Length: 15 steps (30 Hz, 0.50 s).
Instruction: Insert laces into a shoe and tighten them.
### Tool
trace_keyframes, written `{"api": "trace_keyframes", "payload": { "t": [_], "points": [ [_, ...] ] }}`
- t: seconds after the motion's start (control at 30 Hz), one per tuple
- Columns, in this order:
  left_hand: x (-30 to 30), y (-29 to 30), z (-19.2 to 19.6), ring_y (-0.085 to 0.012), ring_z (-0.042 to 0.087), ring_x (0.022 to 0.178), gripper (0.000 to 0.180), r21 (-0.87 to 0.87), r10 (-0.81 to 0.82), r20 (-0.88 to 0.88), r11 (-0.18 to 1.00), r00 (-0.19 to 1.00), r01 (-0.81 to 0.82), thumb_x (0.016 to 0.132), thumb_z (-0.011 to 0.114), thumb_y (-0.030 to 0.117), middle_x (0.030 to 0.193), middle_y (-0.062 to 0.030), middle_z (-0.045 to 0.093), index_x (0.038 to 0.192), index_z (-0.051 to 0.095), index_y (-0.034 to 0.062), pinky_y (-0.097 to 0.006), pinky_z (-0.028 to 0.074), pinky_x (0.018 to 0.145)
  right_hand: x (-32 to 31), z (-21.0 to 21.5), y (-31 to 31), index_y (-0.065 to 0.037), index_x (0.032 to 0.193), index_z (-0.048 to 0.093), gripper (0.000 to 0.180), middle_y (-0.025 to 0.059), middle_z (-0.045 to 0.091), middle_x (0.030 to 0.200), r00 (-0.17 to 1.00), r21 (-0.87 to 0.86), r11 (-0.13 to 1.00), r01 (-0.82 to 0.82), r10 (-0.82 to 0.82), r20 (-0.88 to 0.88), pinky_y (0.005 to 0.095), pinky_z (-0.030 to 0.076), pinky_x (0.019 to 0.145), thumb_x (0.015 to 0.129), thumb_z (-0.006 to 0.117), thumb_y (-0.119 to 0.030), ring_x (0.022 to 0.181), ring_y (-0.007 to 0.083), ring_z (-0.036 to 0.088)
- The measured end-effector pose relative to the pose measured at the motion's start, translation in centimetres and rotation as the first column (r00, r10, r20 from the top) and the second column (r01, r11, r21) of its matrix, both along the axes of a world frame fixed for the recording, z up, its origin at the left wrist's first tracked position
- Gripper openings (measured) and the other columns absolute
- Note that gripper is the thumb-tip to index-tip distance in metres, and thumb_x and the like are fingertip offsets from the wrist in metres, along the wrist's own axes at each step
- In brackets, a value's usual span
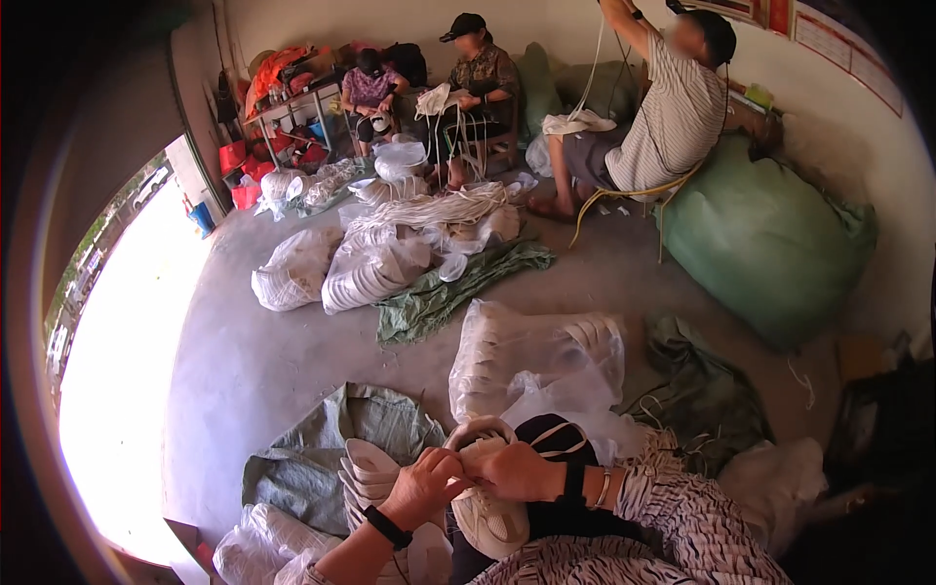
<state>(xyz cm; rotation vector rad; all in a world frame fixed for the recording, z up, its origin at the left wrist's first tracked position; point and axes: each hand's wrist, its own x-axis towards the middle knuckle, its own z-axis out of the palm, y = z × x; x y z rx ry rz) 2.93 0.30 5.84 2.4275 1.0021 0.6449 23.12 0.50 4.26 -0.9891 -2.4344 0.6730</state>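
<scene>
left hand (426,485) and right hand (514,471) both pinch the rim of a white mesh shoe upper (487,507), near centre on the lap. curved white soles (369,466) stacked just left. clear plastic bags (531,363) crowd beyond; bare concrete floor (244,361) far left.

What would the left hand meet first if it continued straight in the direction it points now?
The left hand points to the right, toward the right hand. It would meet those fingers at once, on the white shoe both hands hold; they seem to touch already.
</scene>
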Motion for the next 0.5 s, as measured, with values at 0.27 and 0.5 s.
{"api": "trace_keyframes", "payload": {
  "t": [0.27,0.5],
  "points": [
    [3.1,-0.6,1.6,-0.0279,0.048,0.112,0.023,0.086,0.04,-0.104,0.996,0.994,-0.031,0.068,0.073,0.014,0.102,-0.0051,0.05,0.089,0.061,0.0128,-0.04,0.052,0.075,6.1,1.9,5.8,-0.004,0.088,0.054,0.014,0.0057,0.063,0.076,0.529,-0.452,0.783,0.426,-0.621,-0.578,0.0255,0.041,0.051,0.092,0.051,-0.018,0.053,0.012,0.051],
    [3.3,-0.1,1.2,-0.0284,0.048,0.117,0.016,-0.017,0.114,-0.09,0.993,0.989,-0.116,0.071,0.069,0.007,0.106,-0.0063,0.053,0.085,0.06,0.0076,-0.039,0.051,0.081,7.6,3.1,2.8,-0.003,0.087,0.056,0.019,0.0024,0.06,0.077,0.455,-0.777,0.576,-0.254,-0.638,-0.622,0.02,0.034,0.046,0.091,0.053,-0.022,0.048,0.0053,0.042]
  ]
}}
